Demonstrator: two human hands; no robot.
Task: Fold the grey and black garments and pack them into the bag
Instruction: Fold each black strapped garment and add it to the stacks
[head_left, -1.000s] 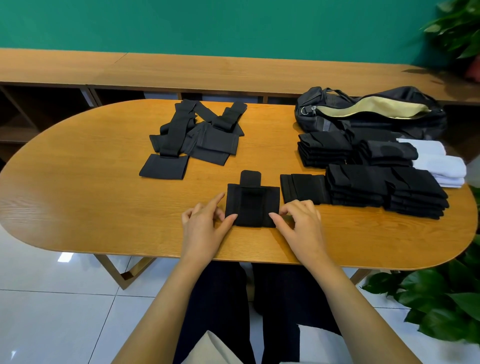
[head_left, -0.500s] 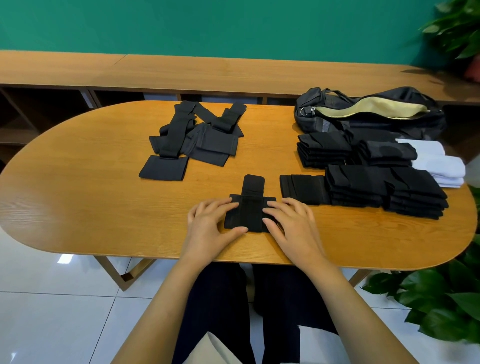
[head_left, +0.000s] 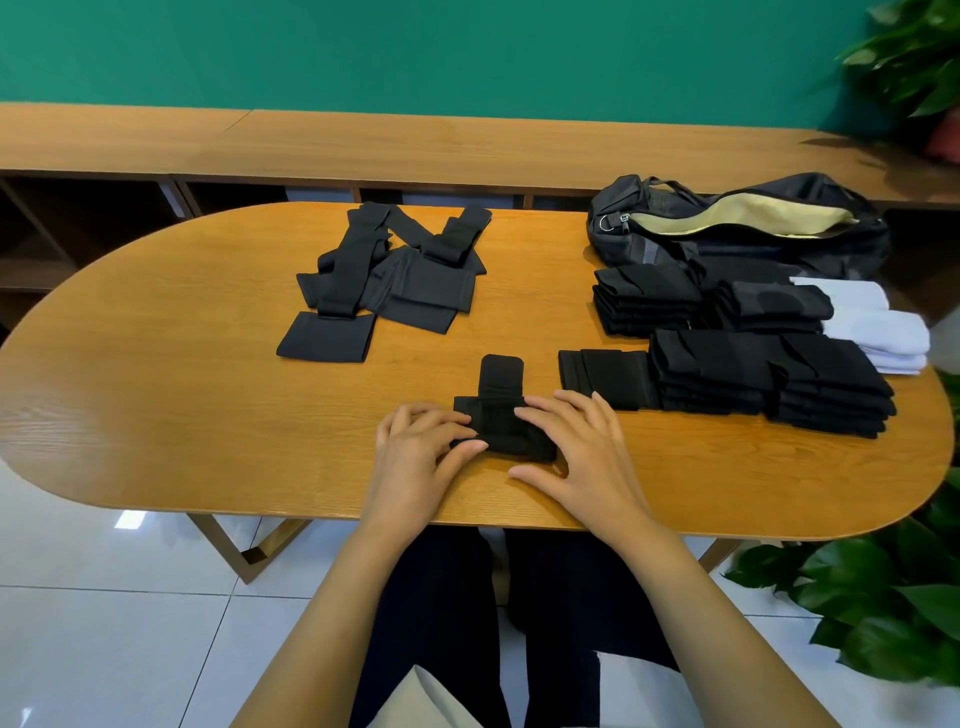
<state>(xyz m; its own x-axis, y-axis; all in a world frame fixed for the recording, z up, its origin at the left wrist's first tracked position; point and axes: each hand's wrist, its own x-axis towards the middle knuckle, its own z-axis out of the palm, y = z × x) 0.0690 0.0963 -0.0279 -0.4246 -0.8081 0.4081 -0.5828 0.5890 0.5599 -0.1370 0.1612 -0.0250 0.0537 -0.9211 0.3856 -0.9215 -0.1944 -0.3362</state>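
At the front centre of the table (head_left: 156, 415), the partly folded garment (head_left: 500, 375) lies with the left hand (head_left: 421, 462) at its left edge and the right hand (head_left: 582, 457) on its right part. The unfolded garments (head_left: 400, 280) lie behind it to the left. The folded stacks (head_left: 769, 379) lie to its right, with the bag (head_left: 737, 223) behind them at the table's far right.

Bright even light, soft shadows, floor glare, wide-angle edge bending
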